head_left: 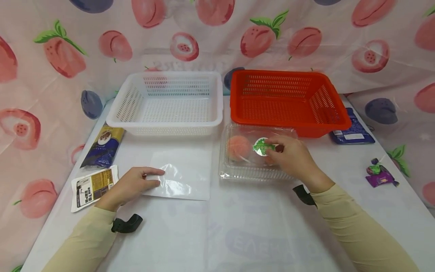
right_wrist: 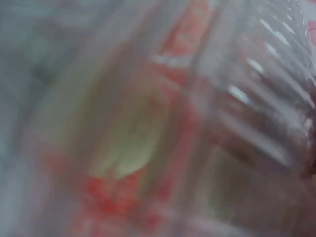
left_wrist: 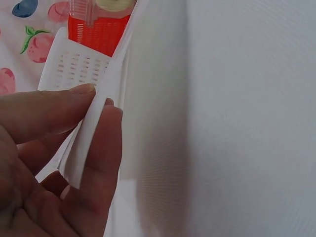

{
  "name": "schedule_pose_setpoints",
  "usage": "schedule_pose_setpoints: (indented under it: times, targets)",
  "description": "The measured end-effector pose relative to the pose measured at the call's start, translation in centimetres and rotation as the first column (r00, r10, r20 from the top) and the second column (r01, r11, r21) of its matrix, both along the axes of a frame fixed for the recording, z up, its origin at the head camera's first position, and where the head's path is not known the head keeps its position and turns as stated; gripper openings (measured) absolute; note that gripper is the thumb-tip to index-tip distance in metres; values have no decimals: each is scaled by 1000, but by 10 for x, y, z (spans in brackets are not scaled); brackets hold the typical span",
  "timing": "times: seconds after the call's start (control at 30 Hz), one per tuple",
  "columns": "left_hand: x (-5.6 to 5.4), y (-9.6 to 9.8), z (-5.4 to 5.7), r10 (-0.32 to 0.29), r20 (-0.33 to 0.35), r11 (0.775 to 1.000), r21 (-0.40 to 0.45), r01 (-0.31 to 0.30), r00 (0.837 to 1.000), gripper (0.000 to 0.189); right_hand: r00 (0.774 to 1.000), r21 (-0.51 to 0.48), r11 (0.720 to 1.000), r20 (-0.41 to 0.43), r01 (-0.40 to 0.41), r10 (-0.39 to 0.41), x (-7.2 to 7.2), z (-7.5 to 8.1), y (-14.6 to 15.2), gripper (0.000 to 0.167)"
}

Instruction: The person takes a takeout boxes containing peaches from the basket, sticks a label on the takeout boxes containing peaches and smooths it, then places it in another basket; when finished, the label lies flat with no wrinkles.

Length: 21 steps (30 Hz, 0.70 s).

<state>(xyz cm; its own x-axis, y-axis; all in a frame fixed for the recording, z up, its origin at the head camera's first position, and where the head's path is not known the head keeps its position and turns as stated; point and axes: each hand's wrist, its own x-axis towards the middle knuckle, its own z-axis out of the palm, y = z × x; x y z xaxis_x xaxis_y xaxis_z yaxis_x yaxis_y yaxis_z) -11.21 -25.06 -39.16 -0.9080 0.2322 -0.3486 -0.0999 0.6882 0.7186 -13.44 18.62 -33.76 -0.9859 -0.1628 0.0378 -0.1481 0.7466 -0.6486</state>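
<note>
My left hand [head_left: 134, 185] pinches the edge of a flat white paper packet [head_left: 190, 166] with a glossy panel. In the left wrist view the thumb and fingers [left_wrist: 101, 148] hold its thin white layers [left_wrist: 81, 158] between them. Over a clear plastic clamshell box [head_left: 234, 173], my right hand [head_left: 293, 155] grips the lid from above with curled fingers, beside a round green-and-white sticker [head_left: 261, 147]. A round peach-coloured item [head_left: 238, 148] shows through the lid. The right wrist view is blurred by the close clear plastic [right_wrist: 276, 98].
A white basket [head_left: 166, 124] and a red basket [head_left: 289, 122] stand at the back. On the left lie a blue-and-gold packet [head_left: 103, 147] and a white-and-gold pouch [head_left: 95, 187]. A dark blue packet [head_left: 353, 130] and small wrapped candies [head_left: 380, 175] lie right.
</note>
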Motion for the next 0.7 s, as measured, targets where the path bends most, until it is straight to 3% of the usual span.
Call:
schedule_pose_setpoints:
  times: [0.7]
  targets:
    - [-1, 2, -8, 37, 43, 999, -15, -36, 998, 39, 997, 1, 1000, -78, 0, 0, -6, -9, -2, 28]
